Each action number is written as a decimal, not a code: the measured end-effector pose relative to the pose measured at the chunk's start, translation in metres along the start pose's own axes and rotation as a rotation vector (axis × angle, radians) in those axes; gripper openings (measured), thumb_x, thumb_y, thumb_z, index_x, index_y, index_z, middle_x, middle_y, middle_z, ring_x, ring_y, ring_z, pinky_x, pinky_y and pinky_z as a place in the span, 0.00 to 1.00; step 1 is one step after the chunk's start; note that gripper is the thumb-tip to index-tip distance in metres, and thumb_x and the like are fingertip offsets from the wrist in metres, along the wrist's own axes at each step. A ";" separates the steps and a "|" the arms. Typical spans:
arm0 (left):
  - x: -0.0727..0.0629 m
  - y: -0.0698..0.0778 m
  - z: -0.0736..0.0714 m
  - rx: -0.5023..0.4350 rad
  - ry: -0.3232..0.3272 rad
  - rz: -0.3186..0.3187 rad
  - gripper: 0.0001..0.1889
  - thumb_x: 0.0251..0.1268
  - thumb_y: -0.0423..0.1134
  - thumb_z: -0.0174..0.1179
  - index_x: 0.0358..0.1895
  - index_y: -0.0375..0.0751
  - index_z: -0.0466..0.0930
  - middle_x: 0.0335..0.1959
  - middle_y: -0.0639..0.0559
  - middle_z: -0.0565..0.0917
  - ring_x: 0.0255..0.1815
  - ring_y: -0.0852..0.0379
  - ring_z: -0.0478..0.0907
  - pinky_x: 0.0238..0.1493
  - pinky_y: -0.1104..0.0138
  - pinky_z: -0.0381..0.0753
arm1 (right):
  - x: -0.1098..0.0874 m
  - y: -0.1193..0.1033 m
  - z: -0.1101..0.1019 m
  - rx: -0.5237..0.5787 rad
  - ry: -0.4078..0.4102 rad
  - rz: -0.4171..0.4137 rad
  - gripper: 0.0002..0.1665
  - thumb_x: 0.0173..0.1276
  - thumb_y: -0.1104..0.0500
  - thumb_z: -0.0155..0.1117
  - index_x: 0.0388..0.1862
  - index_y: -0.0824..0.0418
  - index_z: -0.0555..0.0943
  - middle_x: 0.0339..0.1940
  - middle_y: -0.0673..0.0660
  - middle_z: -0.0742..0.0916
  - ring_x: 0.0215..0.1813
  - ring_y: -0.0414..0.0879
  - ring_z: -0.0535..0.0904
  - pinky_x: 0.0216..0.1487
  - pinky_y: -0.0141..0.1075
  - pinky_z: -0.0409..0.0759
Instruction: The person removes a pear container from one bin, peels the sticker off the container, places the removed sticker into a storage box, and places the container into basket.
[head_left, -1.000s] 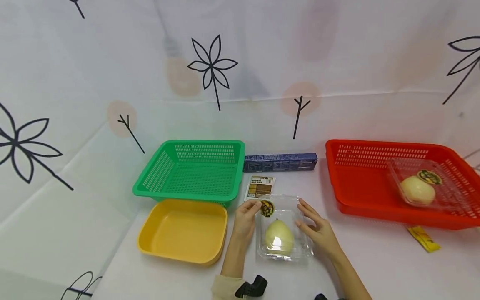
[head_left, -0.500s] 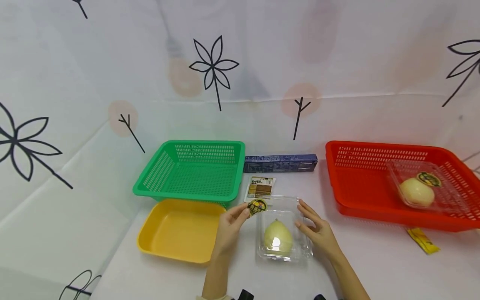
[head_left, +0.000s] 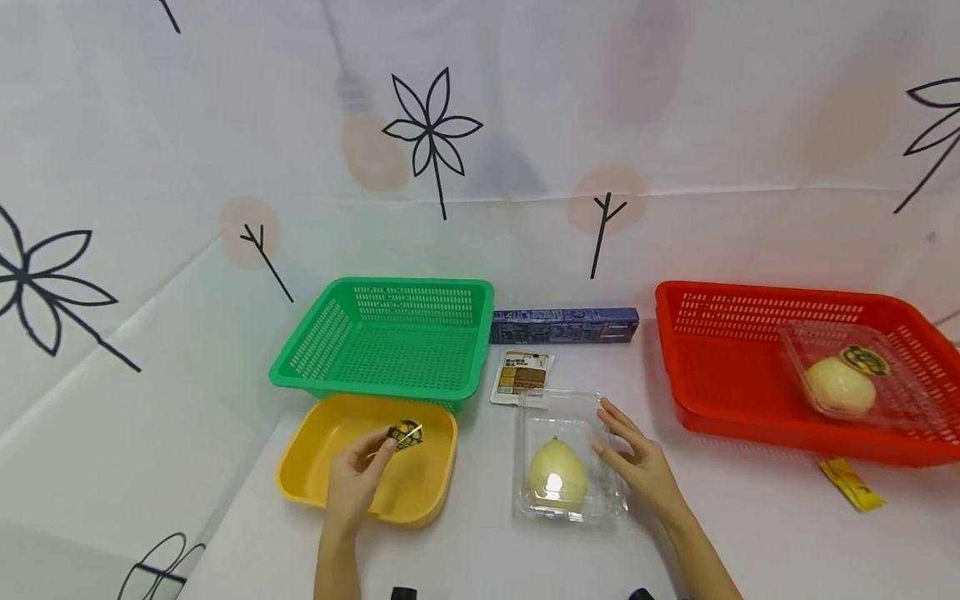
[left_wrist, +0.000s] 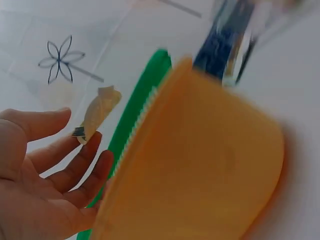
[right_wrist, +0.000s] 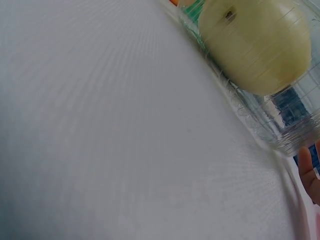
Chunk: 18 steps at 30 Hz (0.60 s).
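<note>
Peeled sticker (head_left: 406,434) at left fingertips (head_left: 387,445)

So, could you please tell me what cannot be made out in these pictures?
- Sticker print: too small in the head view, blurred in the left wrist view.
- Whether the left hand pinches the sticker: fingertips overlap it.
- Blue box text: too small, head view.
- Right hand: cut off by the right wrist view's edge.
- Clear container lid: transparent; open or closed is unclear.

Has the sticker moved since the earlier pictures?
Yes. The left hand carried the sticker leftward, from the clear box to above the yellow tray.
</note>
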<state>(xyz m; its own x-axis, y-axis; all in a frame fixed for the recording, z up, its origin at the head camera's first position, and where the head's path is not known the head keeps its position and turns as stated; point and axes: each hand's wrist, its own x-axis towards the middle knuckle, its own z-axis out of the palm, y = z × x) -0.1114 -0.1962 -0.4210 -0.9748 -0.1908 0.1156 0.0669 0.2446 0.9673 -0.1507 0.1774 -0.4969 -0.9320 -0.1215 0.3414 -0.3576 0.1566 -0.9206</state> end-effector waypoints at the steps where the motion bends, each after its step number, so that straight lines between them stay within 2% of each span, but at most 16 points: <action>1: 0.001 -0.003 -0.006 0.046 0.007 -0.003 0.15 0.65 0.33 0.57 0.51 0.26 0.77 0.45 0.37 0.82 0.41 0.67 0.76 0.45 0.77 0.75 | 0.000 0.000 0.000 0.003 0.000 -0.001 0.29 0.62 0.70 0.62 0.63 0.75 0.68 0.71 0.61 0.67 0.62 0.27 0.67 0.53 0.25 0.73; 6: 0.013 -0.017 -0.026 0.239 -0.029 -0.011 0.18 0.65 0.38 0.59 0.52 0.27 0.77 0.45 0.39 0.82 0.46 0.54 0.78 0.45 0.73 0.76 | -0.001 0.001 -0.002 -0.005 0.001 0.000 0.29 0.62 0.70 0.61 0.63 0.75 0.68 0.71 0.62 0.67 0.62 0.27 0.67 0.53 0.24 0.72; 9: 0.022 -0.023 -0.033 0.298 -0.053 -0.016 0.17 0.64 0.38 0.59 0.50 0.26 0.78 0.44 0.38 0.82 0.47 0.46 0.78 0.44 0.69 0.77 | -0.001 0.000 -0.002 -0.008 0.001 -0.003 0.29 0.62 0.70 0.61 0.63 0.75 0.68 0.71 0.62 0.67 0.62 0.27 0.67 0.53 0.24 0.72; 13: 0.034 -0.029 -0.039 0.377 -0.067 -0.011 0.15 0.62 0.34 0.61 0.46 0.23 0.78 0.41 0.36 0.83 0.44 0.44 0.78 0.43 0.65 0.77 | -0.001 -0.001 -0.002 -0.006 0.002 -0.013 0.29 0.62 0.70 0.61 0.63 0.74 0.69 0.70 0.63 0.67 0.61 0.28 0.68 0.53 0.24 0.72; 18: 0.042 -0.034 -0.048 0.487 -0.136 -0.016 0.16 0.62 0.33 0.60 0.47 0.21 0.76 0.39 0.35 0.82 0.42 0.44 0.78 0.44 0.59 0.77 | -0.001 -0.004 -0.001 -0.012 -0.001 -0.031 0.29 0.63 0.70 0.61 0.62 0.75 0.68 0.70 0.65 0.67 0.61 0.26 0.67 0.53 0.24 0.72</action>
<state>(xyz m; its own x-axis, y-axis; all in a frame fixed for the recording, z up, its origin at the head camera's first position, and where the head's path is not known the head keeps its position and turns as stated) -0.1442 -0.2580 -0.4384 -0.9959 -0.0809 0.0400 -0.0239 0.6638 0.7475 -0.1490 0.1776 -0.4937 -0.9206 -0.1271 0.3692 -0.3866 0.1647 -0.9074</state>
